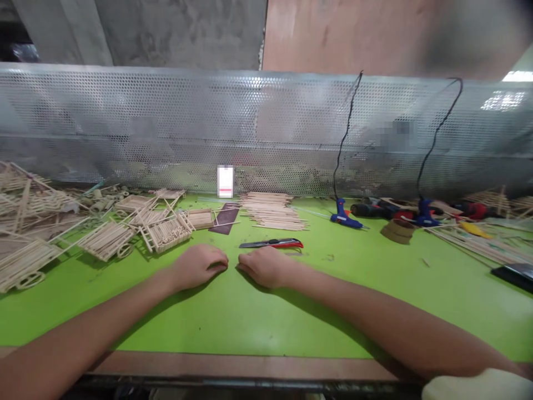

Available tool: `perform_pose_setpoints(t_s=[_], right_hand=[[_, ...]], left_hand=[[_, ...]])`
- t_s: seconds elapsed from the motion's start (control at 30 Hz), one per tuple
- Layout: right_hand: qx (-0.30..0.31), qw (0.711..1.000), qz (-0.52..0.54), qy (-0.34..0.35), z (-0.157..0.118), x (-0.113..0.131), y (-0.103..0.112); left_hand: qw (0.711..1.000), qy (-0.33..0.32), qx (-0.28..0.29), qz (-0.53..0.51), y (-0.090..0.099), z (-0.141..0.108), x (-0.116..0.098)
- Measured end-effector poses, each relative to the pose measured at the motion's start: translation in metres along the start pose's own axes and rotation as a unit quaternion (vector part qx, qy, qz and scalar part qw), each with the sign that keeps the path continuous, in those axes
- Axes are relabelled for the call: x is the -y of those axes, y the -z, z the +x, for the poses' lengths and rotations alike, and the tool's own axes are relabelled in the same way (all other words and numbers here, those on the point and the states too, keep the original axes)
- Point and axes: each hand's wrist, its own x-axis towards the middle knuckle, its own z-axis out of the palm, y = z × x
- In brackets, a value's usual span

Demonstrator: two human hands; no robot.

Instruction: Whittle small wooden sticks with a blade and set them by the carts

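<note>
My left hand rests on the green tabletop with its fingers curled in, and I see nothing in it. A short gap away, my right hand lies on the same surface, its fingers also closed with no object showing. Just beyond my right hand is a utility knife with a red and black handle, its blade end pointing left. Behind the knife lies a row of thin wooden sticks. A dark flat sheet sits to the left of those sticks.
Small stick-built models crowd the left side, beside a larger pile of stick pieces. On the right are two blue glue guns with cords, a tape roll, and loose sticks. A perforated metal screen closes the back.
</note>
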Motion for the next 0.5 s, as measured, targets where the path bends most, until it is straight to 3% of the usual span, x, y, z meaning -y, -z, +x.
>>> perform_pose_setpoints(t_s=[0.23,0.37,0.5], right_hand=[[-0.011,1.0,0.008,-0.017,0.0,-0.003,-0.002],[-0.013,1.0,0.01,-0.011,0.0,-0.005,-0.004],[-0.016,1.0,0.004,-0.009,0.001,-0.007,-0.007]], left_hand=[[0.998,0.043,-0.033,0.015,0.004,0.004,0.01],[0.989,0.11,-0.098,0.019,0.034,0.0,0.042],[0.956,0.216,-0.182,0.076,0.073,-0.018,0.078]])
